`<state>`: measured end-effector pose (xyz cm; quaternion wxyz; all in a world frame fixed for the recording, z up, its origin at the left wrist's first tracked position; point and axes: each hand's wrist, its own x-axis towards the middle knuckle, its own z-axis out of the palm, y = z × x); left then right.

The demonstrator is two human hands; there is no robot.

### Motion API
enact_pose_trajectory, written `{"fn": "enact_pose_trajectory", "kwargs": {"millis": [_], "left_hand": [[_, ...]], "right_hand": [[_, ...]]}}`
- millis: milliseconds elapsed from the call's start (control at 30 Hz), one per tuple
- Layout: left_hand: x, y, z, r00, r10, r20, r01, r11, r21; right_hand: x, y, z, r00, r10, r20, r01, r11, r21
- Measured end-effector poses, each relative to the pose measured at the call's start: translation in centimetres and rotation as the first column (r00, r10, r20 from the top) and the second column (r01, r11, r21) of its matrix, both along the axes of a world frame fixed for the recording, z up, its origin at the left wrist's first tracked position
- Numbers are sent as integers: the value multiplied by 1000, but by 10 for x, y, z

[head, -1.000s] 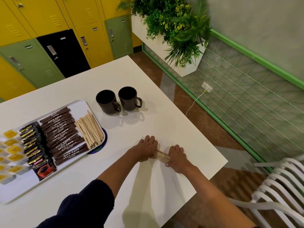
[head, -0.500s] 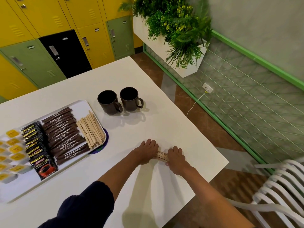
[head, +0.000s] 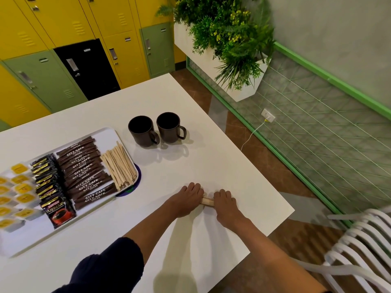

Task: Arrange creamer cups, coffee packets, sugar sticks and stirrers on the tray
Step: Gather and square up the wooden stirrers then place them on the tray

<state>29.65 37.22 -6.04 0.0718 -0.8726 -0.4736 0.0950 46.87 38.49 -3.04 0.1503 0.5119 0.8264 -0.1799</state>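
Head camera: since a second ago my left hand (head: 186,199) and right hand (head: 225,205) have slid closer, so less of the bundle of stirrers (head: 207,201) shows between them. Both hands curl over its ends, gripping the thin, flat, pale wooden sticks on the smooth white desk (head: 222,166), right of the tray (head: 110,133). That tray holds a stirrer pile (head: 119,166), brown sugar sticks (head: 84,168), glossy black coffee packets (head: 50,187) and yellow-lidded creamer cups (head: 21,187). Two dark mugs (head: 141,132) stand behind; yellow, green and black lockers (head: 63,28) line the room.
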Motion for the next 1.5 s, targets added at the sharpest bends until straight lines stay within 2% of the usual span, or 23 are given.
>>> {"fn": "enact_pose_trajectory", "kwargs": {"millis": [167, 300, 467, 533, 667, 733, 833, 933, 1000, 1033, 1133, 1200, 1233, 1267, 1367, 1500], "left_hand": [[3, -3, 5, 999, -17, -38, 15, 999, -44], [3, -4, 19, 995, 23, -94, -36, 990, -140], [-2, 7, 30, 995, 53, -80, -66, 982, -176], [-4, 3, 44, 990, 31, -135, -61, 973, -223], [-21, 4, 52, 995, 70, -74, -86, 965, -246], [-34, 0, 53, 991, 92, -101, -112, 973, -204], [-54, -6, 51, 974, 192, -118, -220, 921, -322], [-72, -9, 61, 952, 307, 14, -293, 921, -257], [-88, -11, 68, 859, 477, 186, -415, 861, -294], [-96, -14, 70, 760, 571, 310, -472, 813, -342], [-118, -22, 70, 319, 711, 627, -513, 686, -516], [-123, -29, 67, -43, 712, 701, -476, 602, -641], [-125, -32, 67, -183, 683, 707, -460, 577, -675], [-125, -34, 67, -274, 656, 703, -445, 562, -698], [-122, -37, 72, -389, 609, 691, -408, 558, -722], [-124, -38, 73, -366, 571, 735, -482, 559, -675]], "right_hand": [[-1, -3, -1, 999, 30, 32, -32, 998, 48], [-2, -2, 2, 996, 64, 59, -68, 995, 68], [-7, 12, 14, 994, 100, 49, -97, 993, -63], [-11, 16, 18, 992, 126, 7, -123, 980, -157], [-27, 18, 23, 986, 90, -137, -134, 922, -364], [-38, 17, 26, 975, 71, -212, -152, 906, -396], [-56, 15, 28, 958, 60, -279, -172, 902, -396], [-74, 13, 32, 945, 26, -325, -176, 879, -442], [-86, 12, 34, 934, -57, -352, -139, 850, -507], [-90, 11, 35, 917, -131, -377, -111, 823, -557], [-107, 8, 40, 867, -251, -430, -101, 758, -645], [-117, 5, 47, 847, -281, -451, -117, 729, -674], [-123, 3, 50, 834, -300, -463, -132, 707, -695], [-128, 1, 51, 821, -319, -473, -147, 683, -716], [-141, -3, 55, 809, -346, -475, -176, 628, -758], [-156, -7, 55, 813, -351, -464, -184, 602, -777]]}}
